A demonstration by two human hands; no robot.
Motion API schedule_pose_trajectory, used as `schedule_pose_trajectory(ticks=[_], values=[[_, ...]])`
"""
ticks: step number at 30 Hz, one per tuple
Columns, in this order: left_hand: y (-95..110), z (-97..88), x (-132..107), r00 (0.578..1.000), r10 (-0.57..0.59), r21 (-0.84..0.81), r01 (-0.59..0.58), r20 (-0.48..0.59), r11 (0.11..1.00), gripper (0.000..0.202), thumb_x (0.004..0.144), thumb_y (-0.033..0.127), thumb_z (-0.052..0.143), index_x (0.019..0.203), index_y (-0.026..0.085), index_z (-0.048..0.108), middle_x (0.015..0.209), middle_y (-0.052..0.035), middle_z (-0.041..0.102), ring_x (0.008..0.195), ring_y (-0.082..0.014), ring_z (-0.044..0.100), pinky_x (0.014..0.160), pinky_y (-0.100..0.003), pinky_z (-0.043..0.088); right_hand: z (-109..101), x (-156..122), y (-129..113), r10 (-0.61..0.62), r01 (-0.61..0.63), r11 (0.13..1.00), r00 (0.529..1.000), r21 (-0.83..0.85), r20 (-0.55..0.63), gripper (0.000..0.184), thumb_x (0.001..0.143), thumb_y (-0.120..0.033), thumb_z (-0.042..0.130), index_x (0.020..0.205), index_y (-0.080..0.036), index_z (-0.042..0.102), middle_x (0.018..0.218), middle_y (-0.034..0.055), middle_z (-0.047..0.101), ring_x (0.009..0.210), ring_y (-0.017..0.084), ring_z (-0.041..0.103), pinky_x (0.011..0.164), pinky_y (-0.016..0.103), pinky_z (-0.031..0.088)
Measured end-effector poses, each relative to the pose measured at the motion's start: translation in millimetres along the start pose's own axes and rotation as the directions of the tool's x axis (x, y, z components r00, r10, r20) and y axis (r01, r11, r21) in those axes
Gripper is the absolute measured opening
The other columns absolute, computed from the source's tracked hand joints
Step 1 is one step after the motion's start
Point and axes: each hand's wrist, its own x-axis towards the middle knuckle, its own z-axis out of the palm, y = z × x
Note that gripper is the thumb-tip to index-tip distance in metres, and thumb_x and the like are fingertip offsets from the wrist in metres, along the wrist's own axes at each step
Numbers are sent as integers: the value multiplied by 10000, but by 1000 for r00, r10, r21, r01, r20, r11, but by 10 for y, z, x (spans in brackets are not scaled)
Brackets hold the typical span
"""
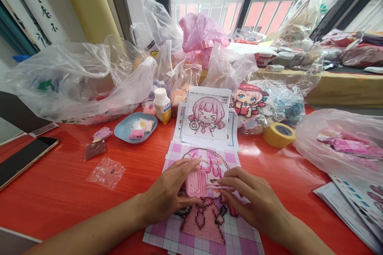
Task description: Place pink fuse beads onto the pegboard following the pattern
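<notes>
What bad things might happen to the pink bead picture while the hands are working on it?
1. The left hand and the right hand both rest on the bead picture; a nudge might knock loose beads out of place.
2. The small pink tray in the left hand could tip and spill onto the picture, if it holds beads.
3. The board hangs near the table edge, so it may slide off.

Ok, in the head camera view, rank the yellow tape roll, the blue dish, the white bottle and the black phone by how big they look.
1. black phone, partly cut off at the frame edge
2. blue dish
3. yellow tape roll and white bottle look close in size; I would not rank them.
</notes>
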Motion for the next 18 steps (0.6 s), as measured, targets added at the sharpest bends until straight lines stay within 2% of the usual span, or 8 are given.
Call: schedule_pose_trajectory(ticks=[6,18], values=[[1,0,12,1000,13,-10,-13,0,1000,745,822,450,628,1421,190,269,1255,-173,614,1222,-294,561,1014,-459,486,57,-34,-22,-3,0,999,997,39,73,152,935,-175,462,1052,-179,559,883,43,600,716,92,575,583,204,480],[23,-15,18,1000,-5,-28,5,4,1000,772,806,440,654,1432,218,262,1280,-153,610,1225,-290,560,1018,-453,486,55,-35,-4,-13,11,1000,997,27,80,163,939,-185,450,1031,-175,585,871,47,614,711,97,593,582,211,487]])
